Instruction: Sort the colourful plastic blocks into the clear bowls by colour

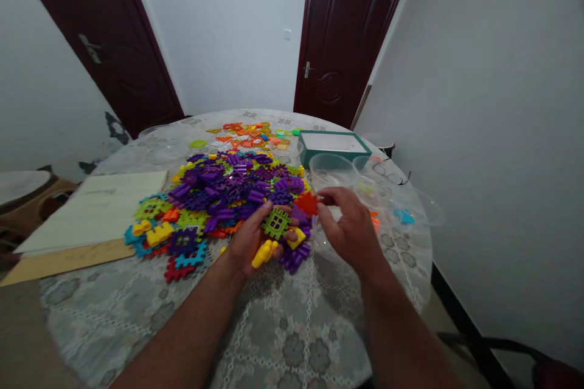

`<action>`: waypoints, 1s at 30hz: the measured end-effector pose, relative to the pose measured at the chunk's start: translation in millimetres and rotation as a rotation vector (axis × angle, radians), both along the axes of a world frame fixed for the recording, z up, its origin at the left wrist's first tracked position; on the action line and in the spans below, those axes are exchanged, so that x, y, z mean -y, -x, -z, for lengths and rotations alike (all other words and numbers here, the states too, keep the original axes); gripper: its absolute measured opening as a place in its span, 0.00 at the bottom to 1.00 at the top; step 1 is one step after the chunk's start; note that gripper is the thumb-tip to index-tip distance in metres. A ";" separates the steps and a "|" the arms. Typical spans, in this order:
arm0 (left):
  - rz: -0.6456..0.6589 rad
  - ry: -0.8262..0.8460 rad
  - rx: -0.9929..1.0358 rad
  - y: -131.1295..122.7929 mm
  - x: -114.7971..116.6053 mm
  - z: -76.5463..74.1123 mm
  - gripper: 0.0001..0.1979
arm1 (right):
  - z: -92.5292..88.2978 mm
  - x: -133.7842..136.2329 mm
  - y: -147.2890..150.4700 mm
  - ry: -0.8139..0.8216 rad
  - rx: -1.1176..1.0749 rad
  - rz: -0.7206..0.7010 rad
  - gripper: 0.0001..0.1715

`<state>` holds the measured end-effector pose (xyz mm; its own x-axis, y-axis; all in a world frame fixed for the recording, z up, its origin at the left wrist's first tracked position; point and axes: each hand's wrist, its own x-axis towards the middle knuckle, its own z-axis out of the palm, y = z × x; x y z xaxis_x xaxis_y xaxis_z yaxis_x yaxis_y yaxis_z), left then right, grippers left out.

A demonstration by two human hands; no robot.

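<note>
A heap of plastic interlocking blocks (228, 194), mostly purple with green, yellow, blue and red ones, lies in the middle of the round table (283, 328). My left hand (249, 240) rests at the heap's near edge, fingers curled round a green square block (276, 222), with yellow pieces (264, 252) under it. My right hand (349, 228) pinches a red-orange spiked block (308, 202) between thumb and fingers, right beside the green one.
Clear plastic bowls (333, 171) stand right of the heap, one with a blue piece (404, 216). A teal box (335, 146), spectacles (387, 173), orange blocks (246, 134) lie farther back. White board (98, 206) lies left. Two dark doors behind.
</note>
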<state>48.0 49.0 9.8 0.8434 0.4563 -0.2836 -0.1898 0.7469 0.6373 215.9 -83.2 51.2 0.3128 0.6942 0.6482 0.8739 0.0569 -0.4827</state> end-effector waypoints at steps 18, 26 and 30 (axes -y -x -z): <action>0.040 0.043 0.056 0.5 2.6 -0.1 0.21 | 16.7 -13.1 17.7 0.086 0.153 -0.177 0.12; -0.006 -0.031 -0.045 -1.6 6.4 -2.0 0.17 | 22.2 -18.8 34.1 0.181 0.115 -0.171 0.11; 0.003 -0.062 -0.046 -2.2 6.6 -2.2 0.17 | 23.2 -19.8 35.6 0.168 0.084 -0.145 0.05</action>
<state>50.2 42.4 12.0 0.8316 0.4714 -0.2938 -0.1567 0.7065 0.6901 180.4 -63.4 28.0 0.1522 0.8280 0.5397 0.9000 0.1096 -0.4220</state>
